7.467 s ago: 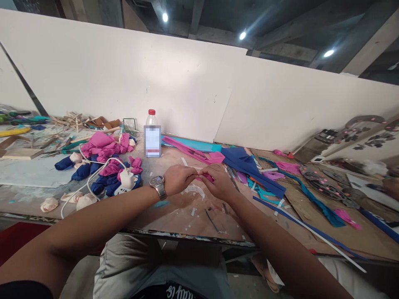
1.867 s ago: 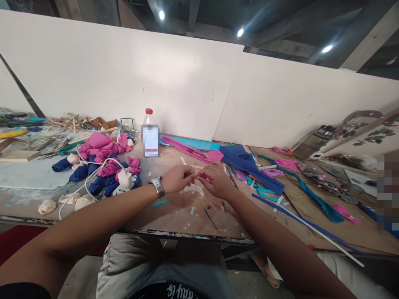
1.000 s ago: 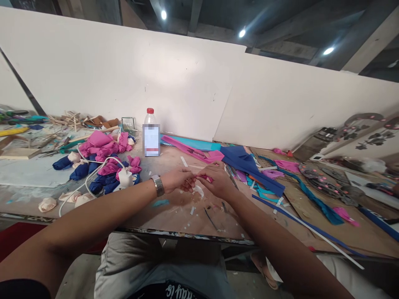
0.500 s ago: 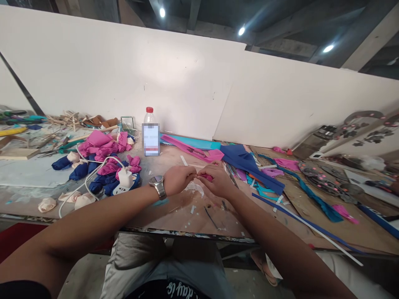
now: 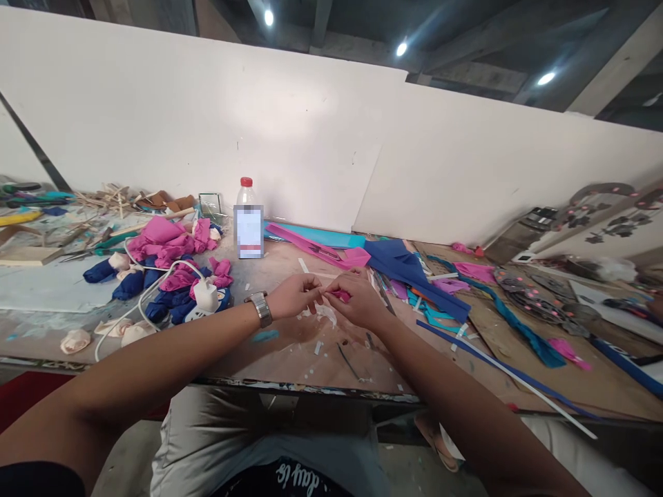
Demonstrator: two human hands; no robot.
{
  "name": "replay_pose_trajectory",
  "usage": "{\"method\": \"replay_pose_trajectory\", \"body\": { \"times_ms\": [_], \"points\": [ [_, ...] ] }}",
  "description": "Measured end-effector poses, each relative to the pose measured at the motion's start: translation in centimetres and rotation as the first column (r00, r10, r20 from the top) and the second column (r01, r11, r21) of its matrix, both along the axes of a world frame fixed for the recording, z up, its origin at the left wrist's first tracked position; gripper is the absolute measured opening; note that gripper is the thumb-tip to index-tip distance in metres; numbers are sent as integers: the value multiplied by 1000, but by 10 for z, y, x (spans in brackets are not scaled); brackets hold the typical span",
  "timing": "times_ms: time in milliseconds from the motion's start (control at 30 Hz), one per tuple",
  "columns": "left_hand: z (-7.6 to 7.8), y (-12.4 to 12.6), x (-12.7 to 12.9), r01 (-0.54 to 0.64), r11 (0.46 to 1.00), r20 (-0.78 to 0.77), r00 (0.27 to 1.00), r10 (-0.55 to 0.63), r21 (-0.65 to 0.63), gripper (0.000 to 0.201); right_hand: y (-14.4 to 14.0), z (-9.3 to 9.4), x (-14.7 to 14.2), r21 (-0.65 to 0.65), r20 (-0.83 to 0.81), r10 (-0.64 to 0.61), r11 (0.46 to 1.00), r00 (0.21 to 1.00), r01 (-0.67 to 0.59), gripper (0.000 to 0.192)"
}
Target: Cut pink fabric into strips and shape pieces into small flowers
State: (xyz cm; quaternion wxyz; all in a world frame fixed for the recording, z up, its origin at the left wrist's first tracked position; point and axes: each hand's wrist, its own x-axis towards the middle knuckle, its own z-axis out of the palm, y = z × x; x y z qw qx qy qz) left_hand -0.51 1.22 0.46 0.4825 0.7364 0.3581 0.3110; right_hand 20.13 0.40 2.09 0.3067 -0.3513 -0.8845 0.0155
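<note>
My right hand is closed around a small bunched piece of pink fabric, most of it hidden by the fingers. Close beside it, my left hand has its fingers bent, with the tips meeting the near end of the pink piece. Whatever the left fingertips pinch is too small to make out. Under the hands lies a crumpled clear scrap on the worktable. A long pink fabric strip, with scissors on it, stretches behind them.
To the left, pink and blue fabric bundles lie with a white cable and plug. A red-capped bottle stands behind a phone. Blue fabric and a thin white strip lie to the right.
My left hand's fingers have loosened and spread a little beside the pink piece. My right hand keeps its grip at nearly the same spot. The view has shifted slightly.
</note>
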Motion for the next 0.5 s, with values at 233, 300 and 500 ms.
{"method": "replay_pose_trajectory", "body": {
  "times_ms": [233, 300, 500],
  "points": [
    [2, -3, 1, -38, 999, 48, 998, 37, 9, 36, 0, 1, 0, 6, 7, -22, 1000, 1000, 22, 18],
    [4, -6, 0, -86, 985, -14, 996, 89, 149, 29, 0, 0, -1, 7, -6, -16, 1000, 1000, 16, 19],
    [6, -10, -2, -62, 795, -334, 886, 323, 604, 22, 2, -4, 1, 15, -30, -16, 1000, 999, 17, 13]
  ]
}}
